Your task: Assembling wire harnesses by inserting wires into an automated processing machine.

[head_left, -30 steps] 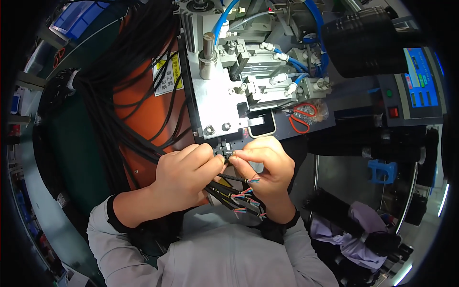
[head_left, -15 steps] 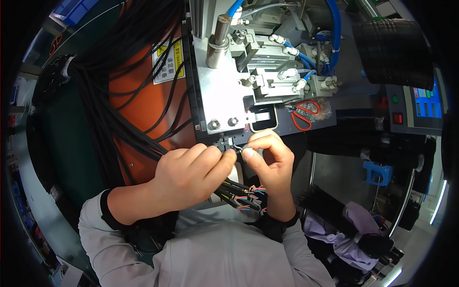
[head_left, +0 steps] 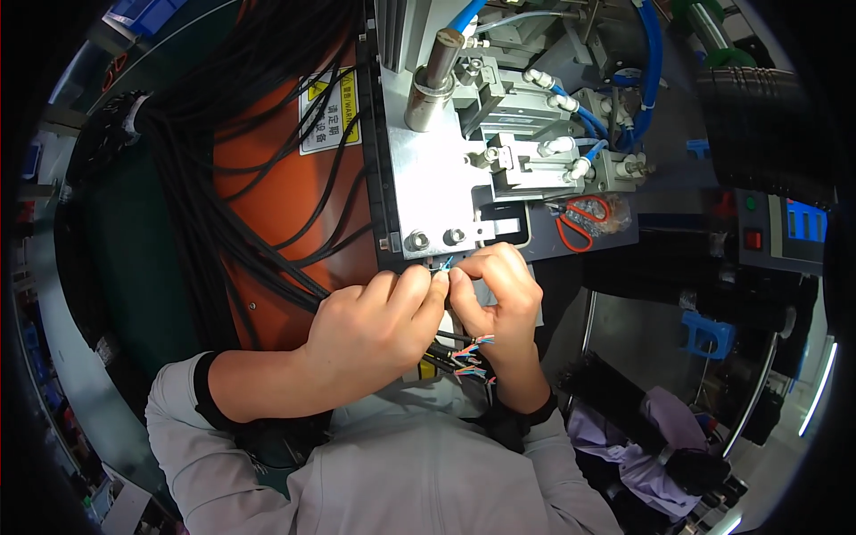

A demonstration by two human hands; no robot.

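My left hand (head_left: 379, 314) is closed, thumb and forefinger pinching thin blue and white wires (head_left: 447, 264) just in front of the machine's metal plate (head_left: 433, 192). Close against it, my right hand (head_left: 501, 290) pinches at the same wires with thumb and forefinger. The fingers hide most of what lies between the fingertips. Beneath the hands a bundle of black cables (head_left: 439, 355) shows stripped ends with pink, blue and white wires (head_left: 470, 353).
Long black cables (head_left: 201, 214) drape over an orange panel (head_left: 294, 201) at left. Pneumatic cylinders (head_left: 526, 116) with blue hoses stand behind the plate. Red-handled scissors (head_left: 581, 223) lie right of it, beside a clear bag (head_left: 613, 216). A control box (head_left: 774, 234) stands far right.
A small dark piece seen between the fingers earlier is now hidden, and blue wires show at the fingertips. Both hands have drawn closer together. The whole view has shifted slightly.
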